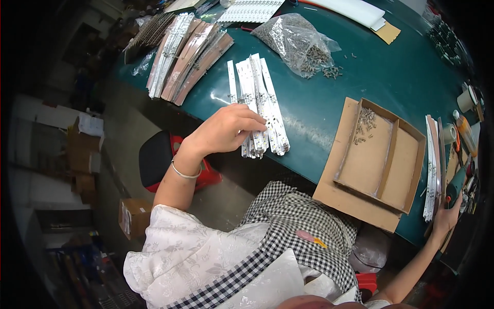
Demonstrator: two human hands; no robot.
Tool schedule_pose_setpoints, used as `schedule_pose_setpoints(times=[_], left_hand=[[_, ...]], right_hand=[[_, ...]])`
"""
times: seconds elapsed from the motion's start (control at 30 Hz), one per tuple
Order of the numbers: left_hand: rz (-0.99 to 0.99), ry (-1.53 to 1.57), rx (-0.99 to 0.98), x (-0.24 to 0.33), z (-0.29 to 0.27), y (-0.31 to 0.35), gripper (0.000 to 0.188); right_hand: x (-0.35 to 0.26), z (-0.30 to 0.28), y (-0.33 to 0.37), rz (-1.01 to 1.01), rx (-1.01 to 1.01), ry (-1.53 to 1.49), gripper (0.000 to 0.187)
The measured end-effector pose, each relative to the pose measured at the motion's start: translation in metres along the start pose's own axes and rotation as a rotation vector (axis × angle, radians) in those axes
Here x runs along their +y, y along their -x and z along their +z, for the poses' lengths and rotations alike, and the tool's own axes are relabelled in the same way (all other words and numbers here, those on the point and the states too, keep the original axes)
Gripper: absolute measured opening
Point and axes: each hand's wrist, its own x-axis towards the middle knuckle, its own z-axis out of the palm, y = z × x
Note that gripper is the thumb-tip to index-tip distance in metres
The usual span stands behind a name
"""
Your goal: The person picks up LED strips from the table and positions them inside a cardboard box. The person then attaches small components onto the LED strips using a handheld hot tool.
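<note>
My left hand [229, 127] lies over a loose pile of thin white strips [257, 98] with small parts along them, near the table's front edge. Its fingers are bent and pinch at a strip in the pile; the fingertips partly hide the contact. Far to the right, my right hand [446, 219] closes round a dark green tool [455, 186] at the table's right end. The tool looks like a power screwdriver, but its tip is hard to make out. Beside that hand lies another stack of white strips [430, 170].
A cardboard tray [396, 154] with two compartments holds small screws [365, 123]. A clear bag [293, 38] spills more screws at the back. Bundled strips [190, 56] lie at the far left. Bottle [465, 133] and tape roll [467, 99] stand right. A stool [159, 159] is below left.
</note>
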Motion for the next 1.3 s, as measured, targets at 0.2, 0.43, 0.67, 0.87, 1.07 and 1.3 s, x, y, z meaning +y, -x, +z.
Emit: schedule_pose_setpoints(times=[0.2,0.43,0.67,0.87,1.07,1.3], left_hand=[[0.001,-0.121,-0.047,0.027,-0.005,-0.016,0.031],[0.463,0.308,0.297,0.135,0.071,-0.084,0.023],[0.646,0.242,0.180,0.182,0.141,-0.139,0.027],[0.663,0.223,0.202,0.158,0.145,-0.138,0.018],[0.716,0.218,0.327,0.158,0.157,-0.129,0.018],[0.437,0.438,0.002,0.153,0.133,-0.131,0.013]], right_hand=[[-0.019,-0.046,0.026,0.263,0.080,-0.132,0.055],[-0.173,-0.074,0.116,0.656,0.000,-1.541,0.066],[-0.229,-0.089,0.145,0.347,-0.125,-1.205,0.045],[-0.219,-0.082,0.159,0.326,-0.130,-1.328,0.074],[-0.222,-0.082,0.164,0.286,-0.267,-1.465,0.076],[-0.226,-0.065,0.168,0.362,-0.370,-1.415,0.073]])
